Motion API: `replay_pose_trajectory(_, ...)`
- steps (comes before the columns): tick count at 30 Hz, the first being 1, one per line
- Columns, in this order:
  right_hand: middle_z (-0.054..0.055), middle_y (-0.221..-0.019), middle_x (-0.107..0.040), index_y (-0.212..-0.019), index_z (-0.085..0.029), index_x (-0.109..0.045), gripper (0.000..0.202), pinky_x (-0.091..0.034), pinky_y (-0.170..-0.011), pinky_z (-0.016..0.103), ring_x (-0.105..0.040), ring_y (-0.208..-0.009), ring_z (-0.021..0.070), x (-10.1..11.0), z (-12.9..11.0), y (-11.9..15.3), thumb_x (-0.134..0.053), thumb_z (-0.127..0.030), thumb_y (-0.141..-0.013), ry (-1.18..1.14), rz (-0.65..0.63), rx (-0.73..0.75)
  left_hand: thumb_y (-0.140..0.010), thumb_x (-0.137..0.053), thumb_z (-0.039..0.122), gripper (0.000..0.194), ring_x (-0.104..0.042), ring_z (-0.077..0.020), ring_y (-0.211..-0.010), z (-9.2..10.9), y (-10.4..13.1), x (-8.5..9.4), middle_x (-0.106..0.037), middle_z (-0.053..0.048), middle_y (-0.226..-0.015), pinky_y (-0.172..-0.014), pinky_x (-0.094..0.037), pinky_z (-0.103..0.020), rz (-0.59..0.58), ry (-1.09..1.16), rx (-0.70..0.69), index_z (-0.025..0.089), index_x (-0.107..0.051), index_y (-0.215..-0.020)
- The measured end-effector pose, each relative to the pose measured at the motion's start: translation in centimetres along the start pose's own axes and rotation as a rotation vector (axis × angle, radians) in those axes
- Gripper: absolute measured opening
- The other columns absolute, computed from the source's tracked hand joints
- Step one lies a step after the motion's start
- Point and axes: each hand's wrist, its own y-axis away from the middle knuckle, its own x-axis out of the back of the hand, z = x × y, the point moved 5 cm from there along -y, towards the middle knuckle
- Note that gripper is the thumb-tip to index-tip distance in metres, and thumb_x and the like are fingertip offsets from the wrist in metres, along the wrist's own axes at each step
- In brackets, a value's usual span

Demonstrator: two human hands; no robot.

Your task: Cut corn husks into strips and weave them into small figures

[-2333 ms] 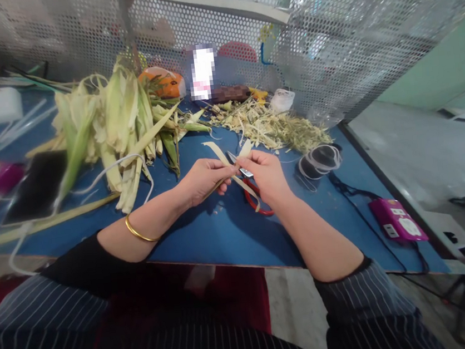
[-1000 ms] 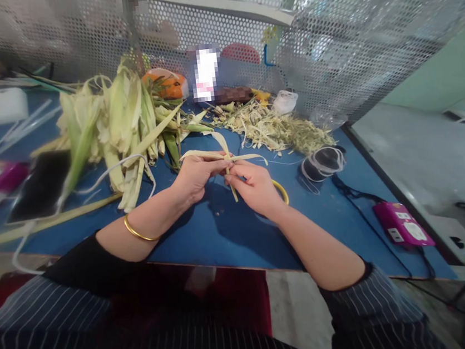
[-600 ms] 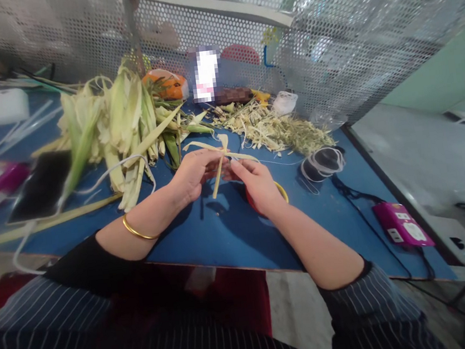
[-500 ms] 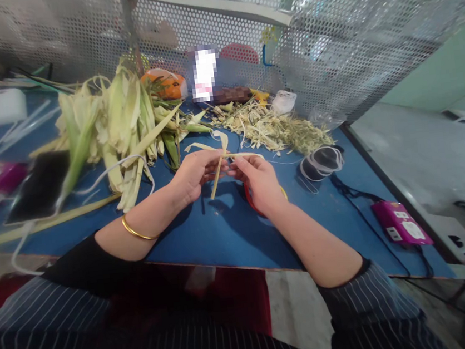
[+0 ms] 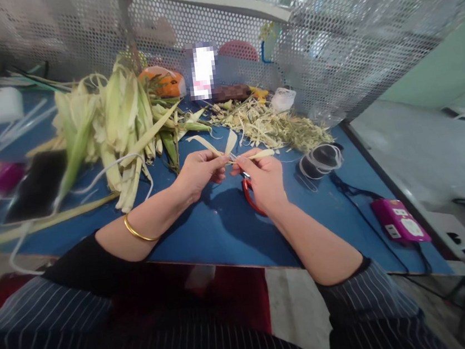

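Note:
Pale strips of corn husk (image 5: 231, 141) cross between my two hands above the blue table. With thumb and fingers pinched, my left hand (image 5: 199, 174) grips the strips from the left, one end sticking out up and to the left. My right hand (image 5: 264, 177) pinches them from the other side, and a flat end pokes out to the right over its fingers. Scissors (image 5: 248, 196) with a red handle lie on the table beneath my right hand, which partly covers them. Where the strips meet is partly hidden by the fingertips.
A heap of corn husks (image 5: 122, 114) lies at the left, beside a dark phone (image 5: 36, 185) with a white cable. Husk scraps (image 5: 272, 122) are piled at the back. A dark spool (image 5: 320, 161) and a purple power socket (image 5: 401, 219) are at the right. A perforated screen (image 5: 214, 17) stands behind.
The strip end that hung down between my hands no longer shows there. A flat end now sticks out over my right hand, and more of the scissors is visible.

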Motion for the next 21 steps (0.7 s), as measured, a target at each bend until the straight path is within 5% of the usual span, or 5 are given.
replay_pose_trajectory(5,0.003,-0.065,-0.067,-0.069,-0.015,-0.065,0.039,-0.047,-0.047,0.023,-0.058,-0.045,0.0098,0.3,-0.5,-0.2,-0.063,-0.053,-0.080,0.205,-0.149,-0.192,-0.073,-0.074,0.034,0.023,-0.049,-0.0057,-0.047,0.2,-0.7,1.1,-0.056,0.001,-0.058,-0.042,-0.031,-0.019,0.075,-0.037,-0.025,0.014,-0.062,-0.070)
replay_pose_trajectory(10,0.003,-0.062,-0.068,-0.076,-0.016,-0.071,0.045,-0.043,-0.045,0.023,-0.057,-0.042,0.0105,-1.8,-2.0,2.7,-0.063,-0.060,-0.077,0.271,-0.948,-0.400,-0.080,-0.064,0.043,0.031,-0.043,-0.0049,-0.045,0.6,-0.7,1.2,-0.057,-0.001,-0.062,-0.040,-0.024,-0.020,0.065,-0.066,-0.042,0.014,-0.065,-0.072)
replay_pose_trajectory(12,-0.003,-0.048,-0.058,-0.071,-0.018,-0.067,0.042,-0.041,-0.047,0.023,-0.052,-0.041,0.0096,-1.2,-2.8,1.6,-0.060,-0.059,-0.080,0.214,-0.719,-0.208,-0.079,-0.065,0.047,0.033,-0.043,-0.0054,-0.046,0.5,-0.5,1.0,-0.057,-0.001,-0.062,-0.040,-0.024,-0.020,0.038,-0.078,-0.031,0.014,-0.066,-0.073)
replay_pose_trajectory(15,-0.005,-0.046,-0.050,-0.061,-0.019,-0.059,0.039,-0.037,-0.049,0.023,-0.043,-0.044,0.0079,1.5,-3.0,-0.6,-0.064,-0.054,-0.079,0.395,-0.073,0.049,-0.074,-0.070,0.045,0.029,-0.040,-0.0055,-0.046,0.5,-0.1,0.6,-0.054,0.001,-0.058,-0.042,-0.022,-0.022,-0.008,-0.109,-0.046,0.016,-0.068,-0.073)
replay_pose_trajectory(21,-0.003,-0.060,-0.058,-0.071,-0.018,-0.065,0.026,-0.041,-0.057,0.024,-0.050,-0.056,0.0095,0.4,-0.6,-0.9,-0.068,-0.044,-0.076,0.186,-0.151,-0.113,-0.072,-0.073,0.041,0.030,-0.037,-0.0056,-0.045,0.7,0.6,-0.1,-0.050,0.003,-0.051,-0.044,-0.024,-0.023,-0.059,-0.182,-0.056,0.016,-0.062,-0.060)
